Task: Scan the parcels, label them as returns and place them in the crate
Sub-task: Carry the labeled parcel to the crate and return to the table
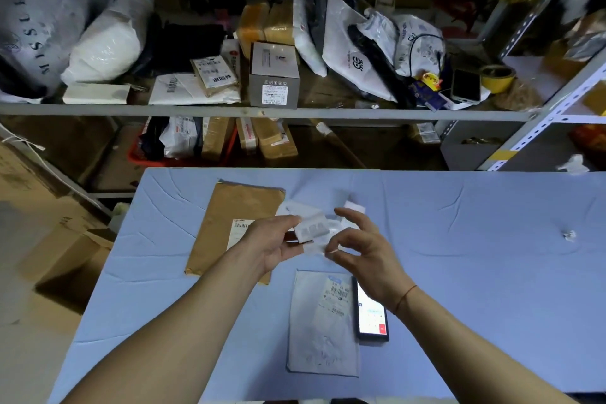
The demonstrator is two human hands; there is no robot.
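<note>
Red crate sitting under the shelf at 11 o'clock, holding brown and white parcels. Left hand gripping a white sticker sheet at table centre; right hand pinching its backing strip w/ thumb and finger, other fingers spread. Brown envelope lying at 10 o'clock of the hands, gray mailer at 6, phone just beside it, lit. Blue table; shelf behind piled w/ bags and boxes.
</note>
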